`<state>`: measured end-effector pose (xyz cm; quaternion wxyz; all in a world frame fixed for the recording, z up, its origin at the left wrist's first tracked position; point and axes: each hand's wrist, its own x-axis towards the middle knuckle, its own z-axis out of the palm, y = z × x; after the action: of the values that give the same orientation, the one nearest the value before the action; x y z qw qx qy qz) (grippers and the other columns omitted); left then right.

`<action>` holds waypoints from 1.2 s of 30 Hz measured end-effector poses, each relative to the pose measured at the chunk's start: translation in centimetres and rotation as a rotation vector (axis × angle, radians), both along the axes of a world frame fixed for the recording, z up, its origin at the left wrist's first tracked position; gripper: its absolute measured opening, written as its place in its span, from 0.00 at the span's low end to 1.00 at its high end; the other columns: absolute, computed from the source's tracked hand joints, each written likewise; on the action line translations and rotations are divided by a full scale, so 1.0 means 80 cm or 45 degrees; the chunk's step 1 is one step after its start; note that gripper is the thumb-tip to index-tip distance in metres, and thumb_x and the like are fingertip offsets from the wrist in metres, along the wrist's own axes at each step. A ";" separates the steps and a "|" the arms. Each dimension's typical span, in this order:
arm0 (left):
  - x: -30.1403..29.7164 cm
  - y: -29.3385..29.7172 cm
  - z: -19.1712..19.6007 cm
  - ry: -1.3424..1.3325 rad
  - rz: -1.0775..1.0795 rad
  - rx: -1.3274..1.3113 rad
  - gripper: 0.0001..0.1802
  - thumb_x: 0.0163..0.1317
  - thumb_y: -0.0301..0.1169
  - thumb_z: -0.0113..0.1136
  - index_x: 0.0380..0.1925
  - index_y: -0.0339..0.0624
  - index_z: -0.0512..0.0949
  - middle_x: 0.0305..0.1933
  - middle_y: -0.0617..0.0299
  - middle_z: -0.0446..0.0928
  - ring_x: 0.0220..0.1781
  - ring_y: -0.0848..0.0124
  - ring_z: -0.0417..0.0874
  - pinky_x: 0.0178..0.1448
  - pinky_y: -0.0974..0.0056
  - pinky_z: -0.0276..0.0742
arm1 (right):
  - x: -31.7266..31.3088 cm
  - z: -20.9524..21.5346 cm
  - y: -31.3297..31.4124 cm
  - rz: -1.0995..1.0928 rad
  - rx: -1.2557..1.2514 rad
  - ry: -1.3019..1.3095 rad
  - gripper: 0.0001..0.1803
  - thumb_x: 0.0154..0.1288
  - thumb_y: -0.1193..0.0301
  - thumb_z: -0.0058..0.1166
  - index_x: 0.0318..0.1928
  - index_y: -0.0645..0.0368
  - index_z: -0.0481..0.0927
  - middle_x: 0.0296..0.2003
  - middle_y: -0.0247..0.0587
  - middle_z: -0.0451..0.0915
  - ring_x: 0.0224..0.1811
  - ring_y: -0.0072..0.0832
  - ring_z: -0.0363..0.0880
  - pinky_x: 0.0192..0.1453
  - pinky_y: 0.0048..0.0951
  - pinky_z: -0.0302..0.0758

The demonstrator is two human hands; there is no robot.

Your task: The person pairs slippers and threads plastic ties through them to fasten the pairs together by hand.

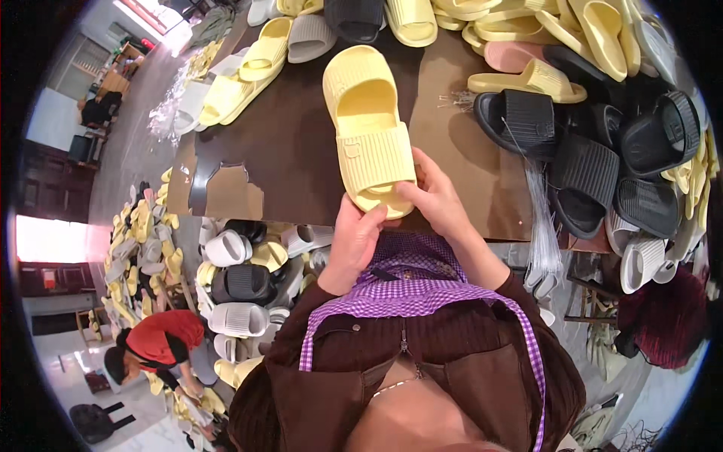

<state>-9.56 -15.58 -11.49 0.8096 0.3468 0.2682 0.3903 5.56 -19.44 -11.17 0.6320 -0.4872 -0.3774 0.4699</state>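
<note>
At the near edge of the dark table (294, 162), I hold up a yellow slide slipper (376, 154) with a ribbed strap and a small raised figure on it. My left hand (355, 245) grips its toe end from the left, thumb on top. From the right, my right hand (440, 197) pinches the same end, its thumb by the strap's front edge. The far part of the slipper looks like a second one nested into it; I cannot tell if it is one or two.
Yellow slippers (520, 26) and black slides (584, 181) crowd the table's right side, beside a bundle of clear strands (542, 241). More slides (312, 38) line the far edge. Slippers heap (241, 320) below the table at left, where a person in red (162, 339) bends over.
</note>
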 end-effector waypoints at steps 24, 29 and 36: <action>-0.057 0.165 -0.033 0.246 0.104 -0.095 0.12 0.64 0.33 0.53 0.41 0.36 0.77 0.37 0.58 0.80 0.37 0.69 0.80 0.38 0.64 0.76 | 0.038 -0.012 -0.066 -0.459 -0.042 0.218 0.22 0.60 0.80 0.53 0.56 0.67 0.70 0.47 0.40 0.77 0.49 0.22 0.76 0.55 0.23 0.72; -0.079 0.181 -0.036 0.333 0.294 0.078 0.12 0.63 0.31 0.52 0.42 0.35 0.77 0.39 0.56 0.80 0.39 0.65 0.81 0.41 0.62 0.78 | 0.037 -0.033 -0.068 -0.531 -0.156 -0.183 0.21 0.60 0.79 0.51 0.55 0.68 0.70 0.45 0.39 0.78 0.46 0.22 0.76 0.53 0.21 0.72; -0.200 0.280 -0.001 0.434 0.693 0.209 0.16 0.64 0.31 0.52 0.47 0.31 0.77 0.43 0.54 0.80 0.46 0.65 0.81 0.48 0.62 0.78 | 0.089 0.017 -0.096 -0.643 -0.175 -0.266 0.19 0.61 0.77 0.52 0.53 0.67 0.73 0.42 0.38 0.80 0.43 0.21 0.78 0.49 0.22 0.74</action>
<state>-25.57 6.80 -11.60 0.5885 0.3868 0.4502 0.5490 12.66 -27.15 -9.78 0.6521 -0.6534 -0.2744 0.2694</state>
